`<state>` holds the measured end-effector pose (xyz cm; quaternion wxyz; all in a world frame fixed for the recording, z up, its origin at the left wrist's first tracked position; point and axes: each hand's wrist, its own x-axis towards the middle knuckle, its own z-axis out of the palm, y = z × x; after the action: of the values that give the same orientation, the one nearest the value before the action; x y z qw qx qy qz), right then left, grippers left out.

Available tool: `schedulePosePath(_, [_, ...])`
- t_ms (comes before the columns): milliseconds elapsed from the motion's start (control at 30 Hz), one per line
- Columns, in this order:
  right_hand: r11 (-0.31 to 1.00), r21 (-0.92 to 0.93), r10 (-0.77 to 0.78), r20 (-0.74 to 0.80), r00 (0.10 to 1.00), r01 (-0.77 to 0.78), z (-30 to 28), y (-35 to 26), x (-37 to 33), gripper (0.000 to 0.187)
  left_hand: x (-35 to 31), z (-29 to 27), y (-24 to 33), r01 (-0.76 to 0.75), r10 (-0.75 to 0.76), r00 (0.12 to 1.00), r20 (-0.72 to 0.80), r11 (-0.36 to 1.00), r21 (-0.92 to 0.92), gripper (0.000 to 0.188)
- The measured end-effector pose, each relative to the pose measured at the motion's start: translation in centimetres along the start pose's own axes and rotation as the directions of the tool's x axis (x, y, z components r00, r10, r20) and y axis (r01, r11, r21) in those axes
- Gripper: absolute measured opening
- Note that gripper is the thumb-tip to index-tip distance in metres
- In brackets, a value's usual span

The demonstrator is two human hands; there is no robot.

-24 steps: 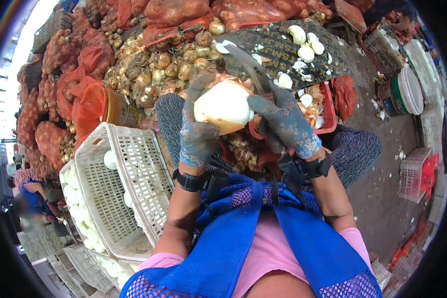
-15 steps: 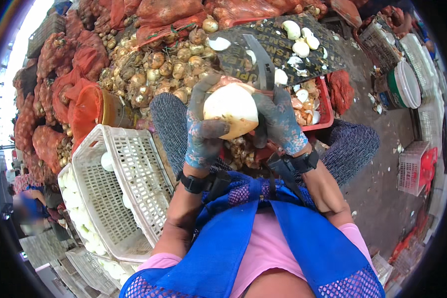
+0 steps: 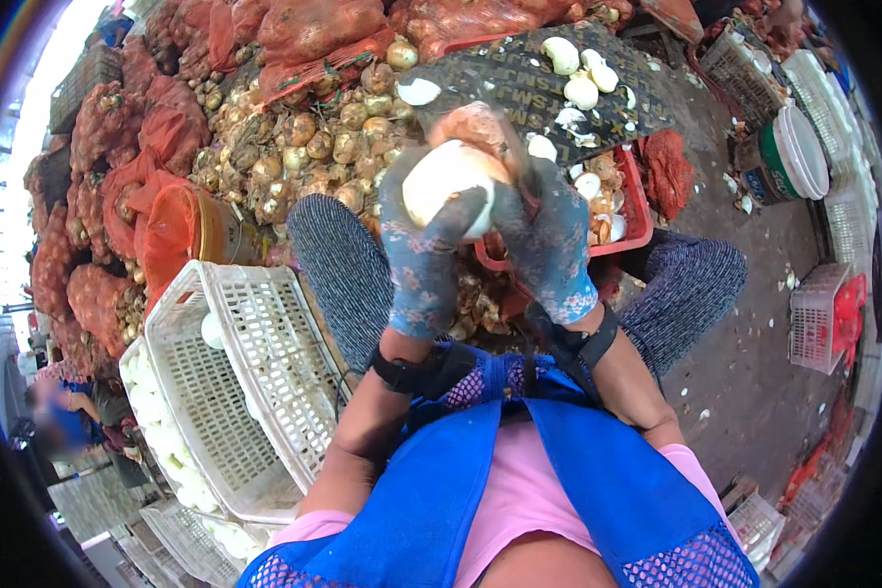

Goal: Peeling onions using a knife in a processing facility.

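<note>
A large onion (image 3: 443,188), mostly bared to its white flesh, is held up in front of my lap. My left hand (image 3: 416,257), in a dark-palmed floral glove, wraps round it with the thumb across its near side. A flap of brown onion skin (image 3: 475,135) stands up on the far side, blurred by motion. My right hand (image 3: 549,240), gloved alike, is closed at the onion's right side and grips this skin. No knife blade shows now; whether it is still in the right hand is hidden.
Unpeeled onions (image 3: 309,147) heap beyond my left knee, with red mesh sacks (image 3: 323,29) behind. White peeled onions (image 3: 580,93) lie on a dark printed sheet (image 3: 505,73). A red crate (image 3: 640,211) holds peelings. White crates (image 3: 274,353) stand at left, a lidded bucket (image 3: 789,162) at right.
The onion has tilted in my hands, and a brown skin flap has lifted on its far side. The knife blade that pointed up from my right hand is out of sight.
</note>
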<state>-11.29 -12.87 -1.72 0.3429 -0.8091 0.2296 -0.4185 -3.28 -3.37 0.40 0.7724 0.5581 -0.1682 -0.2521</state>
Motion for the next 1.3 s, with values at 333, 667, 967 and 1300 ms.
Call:
schedulePosePath(333, [0.736, 0.508, 0.475, 0.082, 0.876, -0.447, -1.5, 1.2, 0.6, 0.023, 0.0, -2.1, -1.3, 0.164, -0.139, 0.985, 0.098, 0.932, -0.324, 0.064])
schedulePosePath(667, [-0.018, 0.753, 0.651, 0.508, 0.565, -0.657, -0.6, 7.3, -0.1, 0.03, 1.3, -2.8, -3.9, 0.358, -0.232, 0.934, 0.273, 0.591, -0.723, 0.07])
schedulePosePath(967, [0.855, 0.154, 0.51, -0.069, 0.858, -0.496, -2.7, 3.4, 1.2, 0.034, 3.3, -1.0, -4.1, 0.31, -0.175, 0.945, 0.278, 0.755, -0.577, 0.069])
schedulePosePath(1300, [0.559, 0.449, 0.462, 0.529, 0.712, -0.697, -2.3, 2.5, 1.5, 0.044, 2.9, -1.0, -2.4, 0.155, -0.053, 0.942, 0.331, 0.944, -0.29, 0.077])
